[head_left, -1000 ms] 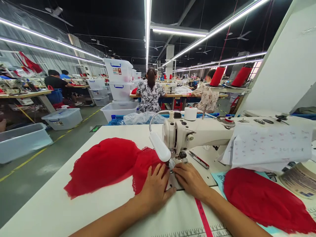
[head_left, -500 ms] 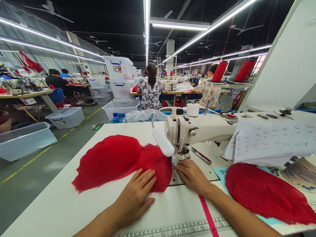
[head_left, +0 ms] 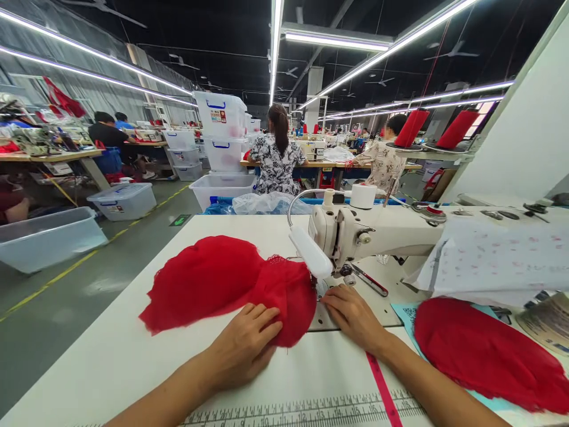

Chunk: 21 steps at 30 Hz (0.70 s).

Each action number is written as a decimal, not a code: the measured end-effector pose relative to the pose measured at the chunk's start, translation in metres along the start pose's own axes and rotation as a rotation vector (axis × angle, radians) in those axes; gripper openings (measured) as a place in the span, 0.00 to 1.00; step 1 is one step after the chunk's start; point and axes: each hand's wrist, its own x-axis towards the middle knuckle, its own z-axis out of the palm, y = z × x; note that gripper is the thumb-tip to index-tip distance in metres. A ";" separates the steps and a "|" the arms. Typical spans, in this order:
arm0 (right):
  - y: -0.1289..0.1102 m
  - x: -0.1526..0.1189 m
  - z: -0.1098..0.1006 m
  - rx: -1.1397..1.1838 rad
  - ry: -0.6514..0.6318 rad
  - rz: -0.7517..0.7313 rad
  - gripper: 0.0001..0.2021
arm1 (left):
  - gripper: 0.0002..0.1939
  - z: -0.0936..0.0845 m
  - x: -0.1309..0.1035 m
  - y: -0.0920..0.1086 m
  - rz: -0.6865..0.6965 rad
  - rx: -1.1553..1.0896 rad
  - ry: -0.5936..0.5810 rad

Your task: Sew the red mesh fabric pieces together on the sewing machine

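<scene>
Red sheer fabric (head_left: 208,279) lies on the white table, its right end under the head of a white sewing machine (head_left: 377,228). My left hand (head_left: 246,341) rests on the fabric's lower edge, with fingers bent and gathered on the cloth. Just right of the needle area, my right hand (head_left: 353,314) lies on the machine bed with its fingers together, fingertips beside the fabric's edge; what they hold, if anything, is too small to make out. The needle is hidden behind a white lamp (head_left: 311,252).
Red-handled snips (head_left: 370,280) lie on the machine bed. A second red fabric piece (head_left: 484,350) sits on blue paper at right, near a roll of tape (head_left: 546,320). A printed ruler (head_left: 311,410) runs along the front edge. A person (head_left: 278,154) sits ahead, beside stacked plastic boxes (head_left: 222,127).
The view has shifted, so the scene sits slightly further right. My left hand's fingers have bent and drawn in on the fabric. My right hand stays beside the needle area.
</scene>
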 end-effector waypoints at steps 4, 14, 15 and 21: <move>-0.003 0.000 -0.002 0.018 -0.005 -0.008 0.13 | 0.19 -0.001 -0.002 -0.004 -0.030 -0.007 -0.036; -0.007 -0.002 -0.003 -0.016 -0.026 -0.072 0.14 | 0.19 -0.008 -0.016 -0.009 -0.050 -0.004 -0.084; -0.007 -0.002 -0.003 -0.021 -0.025 -0.078 0.13 | 0.18 -0.007 -0.015 -0.008 -0.043 0.016 -0.085; -0.012 -0.003 -0.005 -0.015 -0.010 -0.095 0.11 | 0.15 0.004 -0.010 -0.010 0.031 0.160 0.054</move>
